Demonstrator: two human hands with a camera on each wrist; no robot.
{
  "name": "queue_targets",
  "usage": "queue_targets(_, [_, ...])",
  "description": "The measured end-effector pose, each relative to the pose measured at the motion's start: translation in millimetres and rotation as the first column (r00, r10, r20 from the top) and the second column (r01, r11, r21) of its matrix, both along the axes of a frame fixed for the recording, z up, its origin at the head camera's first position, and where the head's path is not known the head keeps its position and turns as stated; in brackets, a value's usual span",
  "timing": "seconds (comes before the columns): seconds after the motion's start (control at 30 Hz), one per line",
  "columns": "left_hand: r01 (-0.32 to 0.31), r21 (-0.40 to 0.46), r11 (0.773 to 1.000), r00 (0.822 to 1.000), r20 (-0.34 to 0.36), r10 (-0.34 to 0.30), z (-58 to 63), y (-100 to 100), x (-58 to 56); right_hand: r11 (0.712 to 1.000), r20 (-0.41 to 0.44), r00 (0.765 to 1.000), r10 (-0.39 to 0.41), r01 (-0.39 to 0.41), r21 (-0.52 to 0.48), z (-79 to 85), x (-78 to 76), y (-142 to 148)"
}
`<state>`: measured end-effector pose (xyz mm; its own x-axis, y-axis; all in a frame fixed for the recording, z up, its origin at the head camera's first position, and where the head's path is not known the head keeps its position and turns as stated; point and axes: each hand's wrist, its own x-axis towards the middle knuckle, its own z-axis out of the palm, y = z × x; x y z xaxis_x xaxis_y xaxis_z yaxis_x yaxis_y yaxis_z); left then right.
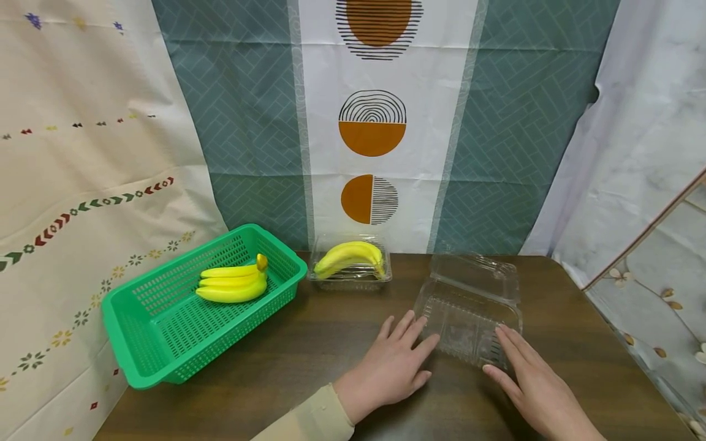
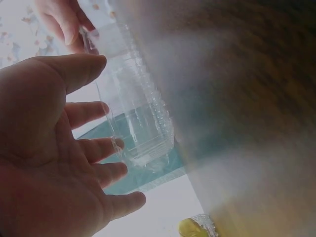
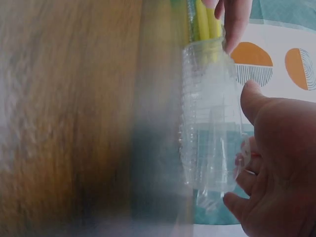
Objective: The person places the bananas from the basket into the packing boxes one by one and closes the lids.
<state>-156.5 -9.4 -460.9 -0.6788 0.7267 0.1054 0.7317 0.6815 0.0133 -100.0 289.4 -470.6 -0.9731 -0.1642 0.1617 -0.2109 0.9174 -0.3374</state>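
A clear plastic clamshell box (image 1: 458, 327) sits on the table with its lid (image 1: 474, 275) folded open toward the back. My left hand (image 1: 386, 367) is at the box's front left side, fingers spread and mostly straight, fingertips by the rim. On the opposite side, my right hand (image 1: 532, 386) has its fingers extended along the rim, its thumb apart. In the right wrist view, some right fingertips (image 3: 242, 158) show through the clear plastic. Whether they press on it, I cannot tell. Neither hand is curled around the box.
Left of the box, a second clear box (image 1: 347, 285) holds yellow bananas (image 1: 353, 252) near the table's back edge. A green basket (image 1: 204, 361) at the left contains a bunch of bananas (image 1: 231, 285). Patterned cloths (image 1: 254, 122) hang behind the brown table (image 1: 265, 380) and on both sides.
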Motion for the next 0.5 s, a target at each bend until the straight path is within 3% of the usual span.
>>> queue_targets(0.17, [0.014,0.003,1.000,1.000,-0.025,-0.014,-0.9,-2.2,2.3,1.000,0.016,1.000,0.012,-0.012,-0.008,-2.4,-4.3,3.2])
queue_targets(0.5, [0.031,0.002,1.000,0.998,-0.054,-0.031,-2.2,-4.9,6.8,0.999,-0.042,0.999,0.028,-0.029,-0.024,-9.9,-8.1,7.1])
